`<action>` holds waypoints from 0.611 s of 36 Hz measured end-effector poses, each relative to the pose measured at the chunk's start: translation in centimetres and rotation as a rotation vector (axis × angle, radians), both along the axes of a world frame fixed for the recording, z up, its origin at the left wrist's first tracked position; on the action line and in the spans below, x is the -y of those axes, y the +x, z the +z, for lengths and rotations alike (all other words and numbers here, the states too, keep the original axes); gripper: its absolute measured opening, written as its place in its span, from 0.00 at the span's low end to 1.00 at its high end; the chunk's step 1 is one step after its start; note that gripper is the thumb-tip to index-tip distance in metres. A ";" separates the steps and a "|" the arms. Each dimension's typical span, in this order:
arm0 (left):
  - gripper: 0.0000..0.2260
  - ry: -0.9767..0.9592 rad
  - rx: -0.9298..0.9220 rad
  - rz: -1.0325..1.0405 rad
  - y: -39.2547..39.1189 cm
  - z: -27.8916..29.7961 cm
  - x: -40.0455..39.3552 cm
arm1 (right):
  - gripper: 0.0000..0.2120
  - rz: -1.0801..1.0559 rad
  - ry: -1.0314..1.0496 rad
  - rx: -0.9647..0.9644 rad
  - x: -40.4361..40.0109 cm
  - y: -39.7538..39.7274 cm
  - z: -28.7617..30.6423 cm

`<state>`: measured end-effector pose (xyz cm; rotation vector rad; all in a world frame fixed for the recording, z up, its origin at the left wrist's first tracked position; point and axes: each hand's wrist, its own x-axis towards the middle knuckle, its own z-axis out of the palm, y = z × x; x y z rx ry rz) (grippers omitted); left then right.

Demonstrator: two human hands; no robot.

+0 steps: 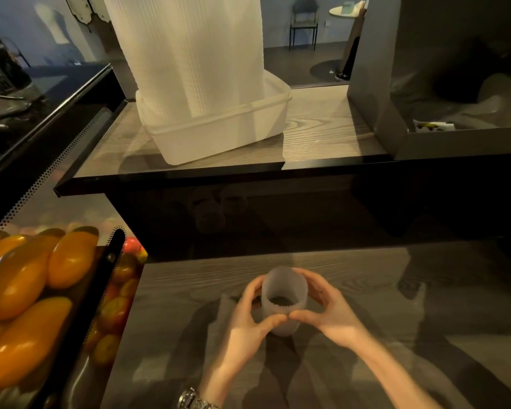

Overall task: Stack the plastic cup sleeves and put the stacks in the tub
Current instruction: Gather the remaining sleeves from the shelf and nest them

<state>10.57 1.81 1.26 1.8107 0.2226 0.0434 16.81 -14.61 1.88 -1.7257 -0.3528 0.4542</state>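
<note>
Left hand (248,314) and right hand (325,311) cup one translucent sleeve (283,299) between them, thumbs meeting at its near side, fingers round its far side; it stands upright on the desk (396,290). To stack well, keep the grip light so the wall stays round, and align the rims. Beyond the hands, on the raised shelf (322,128), the tub (224,137) holds tall stacks (189,54).

On the raised shelf (322,134) stands the tub (219,134) with tall stacks (189,48) in it; below and before the tub, a cup sleeve (283,299) stands on the counter (366,290).
</note>
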 end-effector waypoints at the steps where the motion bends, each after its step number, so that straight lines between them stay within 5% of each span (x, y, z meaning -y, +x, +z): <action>1: 0.28 -0.006 0.000 0.000 0.0 0.0 0.0 | 0.32 0.000 0.000 -0.002 0.0 0.0 -0.1; 9: 0.30 0.028 -0.013 -0.037 -0.1 -0.1 -0.4 | 0.32 0.101 -0.098 -0.033 0.6 0.9 -0.1; 14: 0.38 -0.045 -0.065 -0.093 0.4 0.5 -1.4 | 0.24 0.167 -0.055 -0.106 0.8 2.7 0.8; 19: 0.20 -0.141 0.002 0.122 2.4 2.0 -3.4 | 0.22 0.125 -0.090 -0.093 -1.1 5.7 1.3; 22: 0.18 -0.143 -0.026 0.236 4.2 2.3 -5.0 | 0.24 0.130 -0.111 -0.095 -3.1 8.0 1.2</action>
